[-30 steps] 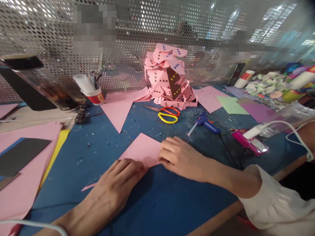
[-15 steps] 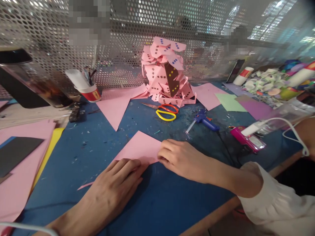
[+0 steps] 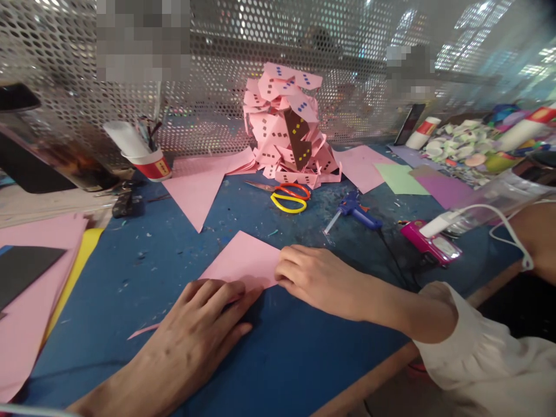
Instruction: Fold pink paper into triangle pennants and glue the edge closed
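A pink paper sheet (image 3: pixel 245 258) lies on the blue table in front of me, its top corner pointing away. My left hand (image 3: pixel 208 324) rests on the sheet's near-left edge, fingers lying over it and thumb slightly apart. At the sheet's right corner, my right hand (image 3: pixel 308 278) pinches the paper between curled fingers. A thin pink strip (image 3: pixel 144 330) pokes out from beside my left hand. Beyond the sheet are scissors (image 3: pixel 290 197) with red and yellow handles and a blue glue gun (image 3: pixel 357 213).
A stack of folded pink paper pieces (image 3: pixel 282 130) stands against the perforated metal screen. Pink sheets (image 3: pixel 39 301) lie at left, near a paper cup (image 3: pixel 150 164). A magenta device (image 3: pixel 430 242) sits at right, and a person's arm (image 3: pixel 532 231) rests at the far right edge.
The view has shifted slightly, so the table objects sit a little further left. My left thumb has spread somewhat from the fingers. My right hand still grips the paper's corner.
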Action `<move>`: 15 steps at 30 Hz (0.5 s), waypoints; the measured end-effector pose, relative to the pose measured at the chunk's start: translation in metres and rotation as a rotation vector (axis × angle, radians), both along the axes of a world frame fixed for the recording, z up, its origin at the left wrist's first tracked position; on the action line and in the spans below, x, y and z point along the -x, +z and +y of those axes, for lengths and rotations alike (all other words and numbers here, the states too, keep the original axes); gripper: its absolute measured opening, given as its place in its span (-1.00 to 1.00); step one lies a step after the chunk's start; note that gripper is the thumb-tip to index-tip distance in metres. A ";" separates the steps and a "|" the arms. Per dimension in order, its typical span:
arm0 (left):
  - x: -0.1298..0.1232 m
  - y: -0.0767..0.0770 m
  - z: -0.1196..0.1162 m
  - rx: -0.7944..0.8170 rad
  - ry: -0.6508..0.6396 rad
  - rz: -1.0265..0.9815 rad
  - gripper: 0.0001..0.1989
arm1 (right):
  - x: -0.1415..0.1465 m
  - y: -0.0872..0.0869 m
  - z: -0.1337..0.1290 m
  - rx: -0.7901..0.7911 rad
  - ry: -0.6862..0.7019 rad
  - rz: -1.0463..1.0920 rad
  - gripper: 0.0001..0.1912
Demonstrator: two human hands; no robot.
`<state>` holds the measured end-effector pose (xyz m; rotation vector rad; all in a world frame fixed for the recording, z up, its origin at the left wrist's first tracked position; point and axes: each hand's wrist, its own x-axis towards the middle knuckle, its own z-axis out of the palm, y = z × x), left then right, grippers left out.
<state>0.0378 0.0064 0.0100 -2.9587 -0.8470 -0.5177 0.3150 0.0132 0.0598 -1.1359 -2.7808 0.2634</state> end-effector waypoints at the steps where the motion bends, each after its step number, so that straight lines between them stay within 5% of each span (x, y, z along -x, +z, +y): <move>1: 0.000 0.000 0.000 0.000 0.001 0.004 -0.57 | 0.000 0.000 0.000 -0.002 0.000 -0.006 -0.82; 15: -0.003 0.001 0.001 0.001 0.004 0.034 -0.58 | 0.005 -0.011 0.005 0.074 -0.155 0.168 -0.93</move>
